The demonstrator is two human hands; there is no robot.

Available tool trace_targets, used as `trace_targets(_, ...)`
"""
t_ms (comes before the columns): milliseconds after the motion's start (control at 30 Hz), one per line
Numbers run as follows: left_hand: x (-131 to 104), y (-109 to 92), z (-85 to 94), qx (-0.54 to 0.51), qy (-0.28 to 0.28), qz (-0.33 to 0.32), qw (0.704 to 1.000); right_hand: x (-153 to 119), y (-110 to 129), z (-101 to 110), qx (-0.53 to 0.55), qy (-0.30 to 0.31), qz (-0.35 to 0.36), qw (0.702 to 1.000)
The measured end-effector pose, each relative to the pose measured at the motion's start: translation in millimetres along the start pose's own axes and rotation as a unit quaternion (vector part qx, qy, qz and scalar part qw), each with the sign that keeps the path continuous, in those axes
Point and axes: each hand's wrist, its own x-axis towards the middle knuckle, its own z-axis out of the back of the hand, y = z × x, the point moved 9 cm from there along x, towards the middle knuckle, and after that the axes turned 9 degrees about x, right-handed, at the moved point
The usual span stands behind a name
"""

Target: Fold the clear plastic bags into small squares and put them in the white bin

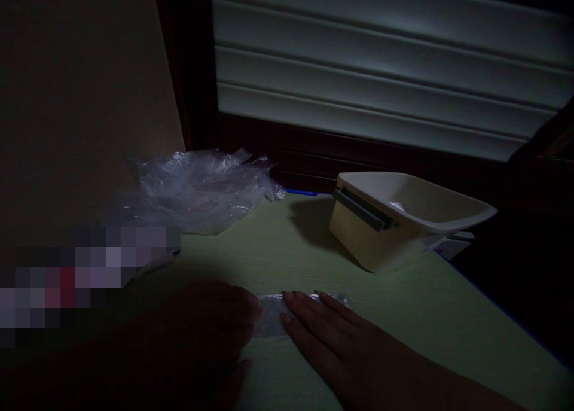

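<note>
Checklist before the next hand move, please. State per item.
1. Right hand on the clear, thin plastic piece: ok
2. Left hand at that piece's left end: ok
3. Whole piece free of folds: cannot tell, hands cover parts
4. Crumpled heap of clear plastic film apart from both hands: ok
5. Cream plastic bin with grey handle apart from both hands: ok
6. Light over the pale green tabletop: not ok, very dim
</note>
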Motion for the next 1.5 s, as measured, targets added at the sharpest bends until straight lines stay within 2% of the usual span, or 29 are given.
trace_targets(100, 0, -7, 2.2, 0.042, -0.018, -0.041, 0.998, -4, -3, 17, 0.038, -0.001, -0.019, 0.999)
trace_targets(133, 0, -5, 1.1, 0.041, -0.017, -0.034, 0.998, -6, -7, 19, 0.045, 0.024, -0.048, 0.998)
trace_targets(267, -4, 0, -10.5, 0.017, 0.028, -0.026, 0.999, -10, -13, 32, 0.042, 0.043, -0.095, 0.994)
trace_targets(367, -8, 0, -17.3, 0.011, 0.068, -0.041, 0.997, -7, -20, 26, 0.044, 0.057, -0.123, 0.990)
trace_targets(533, -11, 4, -13.5, -0.027, 0.027, -0.040, 0.998, 9, -19, 13, 0.085, 0.022, -0.110, 0.990)
trace_targets(700, -12, 2, -19.8, -0.009, 0.049, -0.073, 0.996, 10, -12, -3, 0.134, 0.064, -0.101, 0.984)
trace_targets(833, -11, -1, -17.6, 0.013, 0.038, -0.076, 0.996, 0, -18, -10, 0.081, 0.040, -0.102, 0.991)
trace_targets(1000, -12, 2, -20.4, 0.017, 0.006, -0.050, 0.999, -21, -23, -17, -0.053, -0.052, -0.061, 0.995)
trace_targets(1100, -14, 4, -27.9, 0.028, -0.001, -0.065, 0.998, -29, -24, -10, -0.126, -0.073, -0.068, 0.987)
trace_targets(1167, -17, 4, -30.7, 0.029, -0.010, -0.081, 0.996, -29, -23, -1, -0.168, -0.054, -0.081, 0.981)
trace_targets(1233, -19, 5, -31.6, 0.029, -0.021, -0.087, 0.996, -25, -18, 0, -0.186, 0.023, -0.067, 0.980)
trace_targets(1267, -20, 6, -31.5, 0.029, -0.025, -0.085, 0.996, -24, -17, 5, -0.195, 0.030, -0.070, 0.978)
trace_targets(1333, -22, 7, -30.6, 0.025, -0.031, -0.080, 0.996, -21, -20, 14, -0.208, 0.025, -0.096, 0.973)
trace_targets(1433, -22, 7, -27.6, 0.022, -0.041, -0.068, 0.997, -19, -36, 29, -0.187, -0.016, -0.198, 0.962)
trace_targets(1500, -20, 6, -25.3, 0.029, -0.042, -0.065, 0.997, -16, -40, 38, -0.151, -0.059, -0.239, 0.957)
